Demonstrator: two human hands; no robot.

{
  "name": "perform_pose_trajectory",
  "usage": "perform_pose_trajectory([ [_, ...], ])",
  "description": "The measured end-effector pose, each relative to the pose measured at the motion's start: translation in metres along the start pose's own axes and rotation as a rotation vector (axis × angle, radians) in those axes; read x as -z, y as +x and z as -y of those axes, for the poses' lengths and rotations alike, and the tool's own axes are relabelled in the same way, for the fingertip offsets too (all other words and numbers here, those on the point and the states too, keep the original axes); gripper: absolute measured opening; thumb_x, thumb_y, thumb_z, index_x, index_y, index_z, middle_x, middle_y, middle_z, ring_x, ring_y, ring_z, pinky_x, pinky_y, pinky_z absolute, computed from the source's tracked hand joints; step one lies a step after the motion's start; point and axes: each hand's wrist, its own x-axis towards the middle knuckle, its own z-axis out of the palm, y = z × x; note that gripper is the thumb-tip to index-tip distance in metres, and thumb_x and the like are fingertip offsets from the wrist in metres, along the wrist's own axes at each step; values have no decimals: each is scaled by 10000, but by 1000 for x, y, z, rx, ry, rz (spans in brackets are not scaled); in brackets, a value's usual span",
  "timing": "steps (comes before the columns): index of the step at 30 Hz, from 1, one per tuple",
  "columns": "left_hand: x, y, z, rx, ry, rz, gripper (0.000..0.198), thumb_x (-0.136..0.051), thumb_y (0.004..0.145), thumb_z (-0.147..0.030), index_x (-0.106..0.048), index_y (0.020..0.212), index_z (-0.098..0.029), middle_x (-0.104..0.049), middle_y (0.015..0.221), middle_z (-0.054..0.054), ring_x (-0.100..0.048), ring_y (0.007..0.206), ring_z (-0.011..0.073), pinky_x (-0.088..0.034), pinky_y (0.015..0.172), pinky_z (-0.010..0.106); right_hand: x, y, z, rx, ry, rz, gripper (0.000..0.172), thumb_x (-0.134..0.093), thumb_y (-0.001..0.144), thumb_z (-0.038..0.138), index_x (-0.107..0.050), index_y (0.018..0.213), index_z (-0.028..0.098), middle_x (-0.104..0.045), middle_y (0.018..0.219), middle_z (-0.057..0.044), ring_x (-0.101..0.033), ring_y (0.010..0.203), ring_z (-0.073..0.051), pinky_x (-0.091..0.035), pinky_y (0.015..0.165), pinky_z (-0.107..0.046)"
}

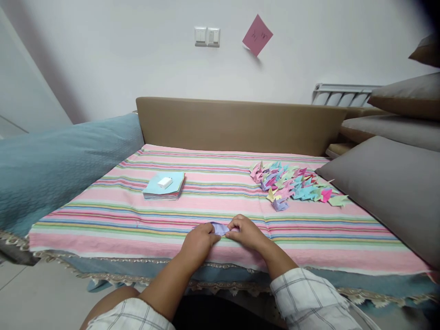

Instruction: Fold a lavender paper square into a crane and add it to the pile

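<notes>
A small piece of folded purple paper lies on the striped cloth near the front edge, between both hands. My left hand holds its left side, thumb and fingers closed on it. The paper's right end is pinched between thumb and fingertips of my right hand. Parts of the paper are hidden under the fingers. Farther back on the left is a stack of square coloured paper, light blue on top, with a small white block resting on it. Several folded paper cranes in many colours lie bunched at the right.
The pink striped cloth covers the seat. Behind it stands a brown backrest. A blue covered armrest is at the left, and grey cushions are piled at the right. A pink note hangs on the wall near switches.
</notes>
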Motion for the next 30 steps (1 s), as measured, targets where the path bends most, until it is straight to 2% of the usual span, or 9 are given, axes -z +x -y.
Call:
perform_pose_trajectory([
  [13, -3, 3, 5, -30, 10, 4, 200, -529, 773, -373, -516, 660, -209, -569, 731, -20, -513, 750, 159, -274, 600, 258, -3, -1, 12, -52, -98, -24, 135, -666, 726, 244, -627, 615, 177, -555, 787, -19, -519, 810, -157, -380, 730, -252],
  [20, -4, 4, 7, -81, 38, 1, 203, -538, 784, -378, -530, 669, -211, -564, 716, -25, -518, 739, 155, -281, 600, 259, -5, -1, 16, -94, -129, -41, 104, -655, 708, 209, -629, 613, 176, -571, 807, -29, -522, 822, -160, -379, 758, -256],
  [24, -5, 4, 9, -96, 74, 6, 191, -531, 809, -369, -582, 712, -213, -581, 727, -21, -534, 738, 154, -310, 610, 250, -8, -1, 16, -109, -136, -64, 107, -676, 704, 283, -646, 664, 188, -566, 792, -21, -513, 823, -166, -377, 751, -259],
  [28, 6, 3, 14, -353, 190, 17, 172, -496, 859, -273, -657, 918, -259, -629, 898, 3, -554, 852, 168, -368, 705, 254, -11, 0, 16, -124, -151, -90, 139, -681, 711, 319, -655, 663, 191, -573, 806, -27, -515, 829, -168, -372, 749, -262],
  [30, 16, 3, 19, -427, 235, -10, 185, -555, 830, -243, -664, 978, -263, -634, 936, 24, -548, 896, 183, -382, 770, 274, -10, 0, 16, -123, -145, -86, 137, -676, 715, 311, -655, 655, 190, -576, 803, -28, -519, 825, -168, -376, 744, -260],
])
